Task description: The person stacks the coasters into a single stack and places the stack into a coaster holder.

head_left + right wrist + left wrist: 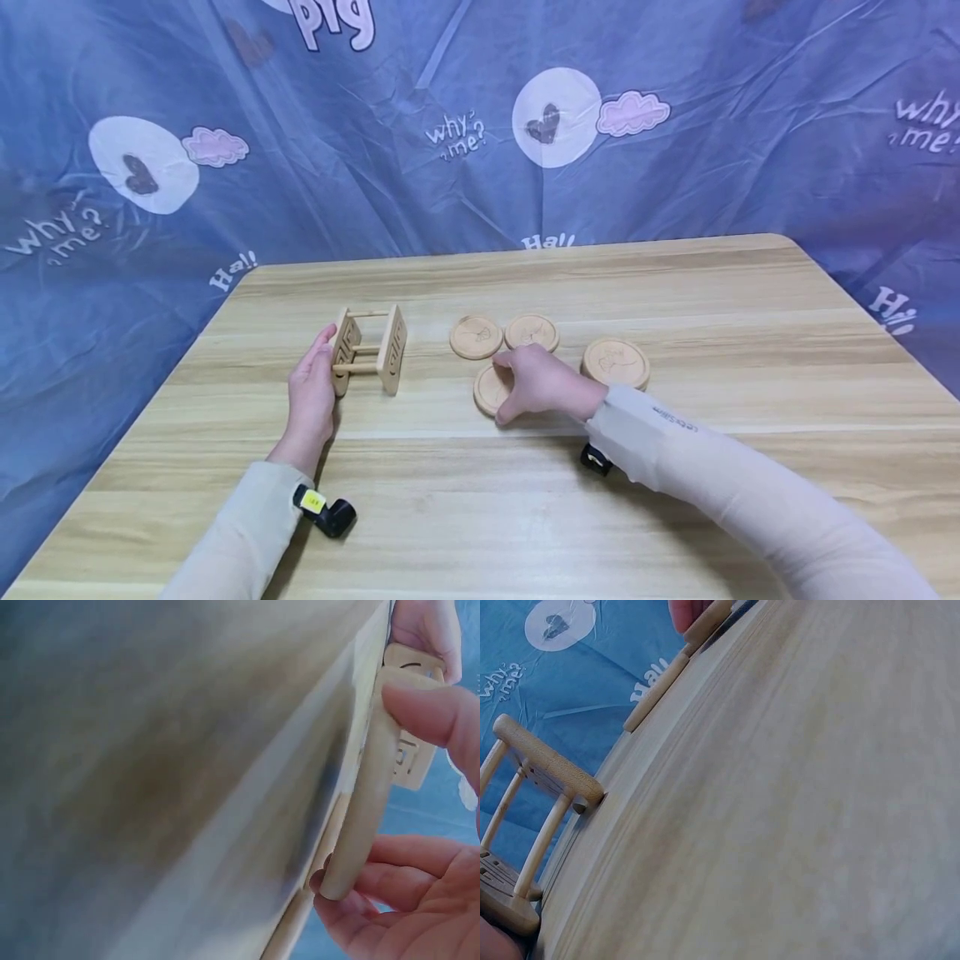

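My right hand (pixel 546 382) pinches a round wooden coaster (pixel 489 390) by its rim, thumb on the near side. In the right wrist view the held coaster (pixel 367 799) shows edge-on between thumb and fingers. My left hand (pixel 311 393) lies along the left side of a small wooden coaster rack (pixel 393 350), touching its outer panel with fairly straight fingers. The rack has two carved end panels joined by dowels, and no coaster sits in it. Just behind the right hand are two flat coasters, one to the left (pixel 476 337) and one to the right (pixel 532 330).
Right of the right hand sits another round coaster (pixel 616 362), thicker-looking, perhaps a stack. All stand on a light wood-grain table (pixel 480 517). A blue printed cloth (pixel 375 167) hangs behind the table's far edge. Each wrist carries a small black camera (pixel 330 512).
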Demonstrator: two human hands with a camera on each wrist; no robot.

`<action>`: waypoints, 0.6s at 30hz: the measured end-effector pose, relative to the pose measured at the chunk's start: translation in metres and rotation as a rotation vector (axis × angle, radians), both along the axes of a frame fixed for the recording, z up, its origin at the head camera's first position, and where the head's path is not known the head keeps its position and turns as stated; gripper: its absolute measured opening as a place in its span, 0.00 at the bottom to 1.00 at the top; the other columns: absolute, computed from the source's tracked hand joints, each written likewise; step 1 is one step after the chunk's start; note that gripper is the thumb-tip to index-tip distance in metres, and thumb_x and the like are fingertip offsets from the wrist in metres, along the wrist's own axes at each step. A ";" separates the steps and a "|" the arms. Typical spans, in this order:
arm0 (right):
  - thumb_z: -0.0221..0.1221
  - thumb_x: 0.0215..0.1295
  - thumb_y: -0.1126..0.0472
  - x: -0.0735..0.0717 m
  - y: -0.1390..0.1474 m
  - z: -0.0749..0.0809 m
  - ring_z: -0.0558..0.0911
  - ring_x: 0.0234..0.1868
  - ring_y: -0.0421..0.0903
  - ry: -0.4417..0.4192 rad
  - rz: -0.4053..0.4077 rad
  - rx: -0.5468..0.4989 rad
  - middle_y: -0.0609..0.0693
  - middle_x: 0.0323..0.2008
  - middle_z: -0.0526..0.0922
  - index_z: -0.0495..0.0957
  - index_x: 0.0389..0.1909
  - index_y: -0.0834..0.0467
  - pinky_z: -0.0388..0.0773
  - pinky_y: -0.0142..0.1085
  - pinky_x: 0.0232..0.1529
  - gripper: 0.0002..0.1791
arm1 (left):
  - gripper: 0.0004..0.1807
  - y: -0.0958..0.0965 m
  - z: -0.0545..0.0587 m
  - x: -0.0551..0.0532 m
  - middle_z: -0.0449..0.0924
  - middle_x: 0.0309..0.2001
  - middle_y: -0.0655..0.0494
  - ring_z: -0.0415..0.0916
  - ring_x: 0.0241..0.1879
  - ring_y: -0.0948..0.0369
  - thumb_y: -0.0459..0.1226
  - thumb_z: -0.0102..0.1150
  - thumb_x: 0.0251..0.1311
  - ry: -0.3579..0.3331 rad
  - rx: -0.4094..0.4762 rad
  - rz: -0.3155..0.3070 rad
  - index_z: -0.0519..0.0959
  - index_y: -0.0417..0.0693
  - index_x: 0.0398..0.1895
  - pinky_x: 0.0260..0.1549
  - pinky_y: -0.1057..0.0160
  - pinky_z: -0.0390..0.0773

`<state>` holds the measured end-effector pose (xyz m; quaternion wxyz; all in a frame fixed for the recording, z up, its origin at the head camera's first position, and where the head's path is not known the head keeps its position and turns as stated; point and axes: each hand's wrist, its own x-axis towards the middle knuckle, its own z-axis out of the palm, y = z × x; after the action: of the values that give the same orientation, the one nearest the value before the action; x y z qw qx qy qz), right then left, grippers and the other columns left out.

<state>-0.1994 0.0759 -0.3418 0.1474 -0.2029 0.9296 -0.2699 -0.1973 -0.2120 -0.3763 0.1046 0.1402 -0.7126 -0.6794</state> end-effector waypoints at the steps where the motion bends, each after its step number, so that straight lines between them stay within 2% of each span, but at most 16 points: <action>1: 0.75 0.30 0.61 0.000 0.001 0.001 0.76 0.48 0.49 -0.003 -0.002 -0.013 0.60 0.57 0.74 0.67 0.60 0.67 0.72 0.40 0.59 0.49 | 0.23 0.000 0.000 0.000 0.56 0.70 0.62 0.52 0.69 0.61 0.44 0.38 0.70 -0.004 -0.007 0.001 0.63 0.56 0.67 0.68 0.61 0.56; 6: 0.72 0.32 0.63 0.000 0.009 0.005 0.75 0.43 0.46 0.025 -0.010 -0.068 0.60 0.59 0.72 0.64 0.62 0.68 0.74 0.38 0.56 0.48 | 0.23 -0.001 -0.002 0.001 0.56 0.70 0.61 0.53 0.69 0.60 0.45 0.39 0.70 -0.013 0.000 0.003 0.63 0.56 0.67 0.67 0.61 0.58; 9: 0.70 0.33 0.62 -0.002 0.016 0.009 0.75 0.37 0.46 0.078 0.003 -0.100 0.61 0.59 0.72 0.63 0.62 0.70 0.77 0.36 0.49 0.49 | 0.22 -0.001 -0.003 0.000 0.58 0.69 0.60 0.56 0.68 0.60 0.44 0.40 0.70 0.004 0.012 0.010 0.64 0.55 0.66 0.66 0.62 0.61; 13: 0.69 0.32 0.61 -0.006 0.025 0.016 0.76 0.41 0.48 0.142 0.007 -0.128 0.63 0.58 0.73 0.63 0.62 0.71 0.78 0.38 0.50 0.49 | 0.22 -0.002 -0.004 -0.001 0.59 0.69 0.60 0.57 0.67 0.60 0.43 0.40 0.70 0.013 0.018 0.018 0.65 0.55 0.66 0.65 0.62 0.63; 15: 0.68 0.32 0.60 -0.007 0.030 0.020 0.75 0.49 0.50 0.152 -0.014 -0.135 0.62 0.59 0.72 0.64 0.62 0.70 0.74 0.40 0.56 0.49 | 0.22 -0.002 -0.004 -0.001 0.59 0.69 0.61 0.56 0.68 0.61 0.43 0.40 0.70 0.008 0.021 0.018 0.65 0.55 0.66 0.65 0.62 0.62; 18: 0.68 0.33 0.62 -0.008 0.037 0.025 0.72 0.57 0.53 0.151 -0.051 -0.162 0.63 0.61 0.69 0.63 0.62 0.70 0.71 0.44 0.60 0.48 | 0.22 -0.002 -0.003 -0.001 0.58 0.69 0.61 0.55 0.68 0.61 0.43 0.40 0.70 0.006 0.011 0.016 0.65 0.55 0.66 0.66 0.63 0.61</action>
<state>-0.2074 0.1134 -0.3167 0.0530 -0.2100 0.9181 -0.3319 -0.1988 -0.2143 -0.3798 0.1113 0.1443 -0.7076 -0.6828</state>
